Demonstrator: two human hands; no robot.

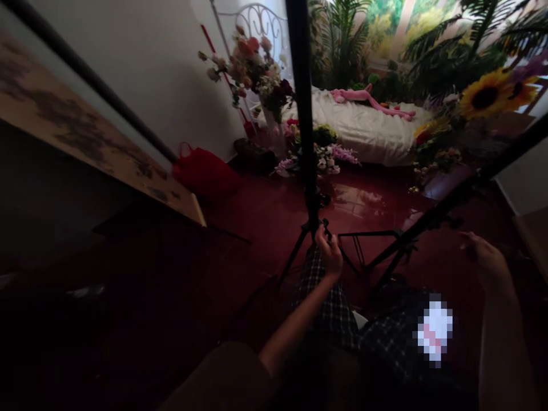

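Red bag (208, 176): contents hidden. Left hand (331, 255) is set at a tubular stand (303, 114), grasp indeterminable; right hand (488, 260) is held unclenched.

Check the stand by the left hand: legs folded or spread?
Spread: the black stand shows legs angling apart at its base.

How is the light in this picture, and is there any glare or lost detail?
In the head view, room light is strongest behind the bed; the red floor shows glossy reflections; the lower left sinks almost to black; the left hand and right hand look dim; a pixelated patch hides one spot.
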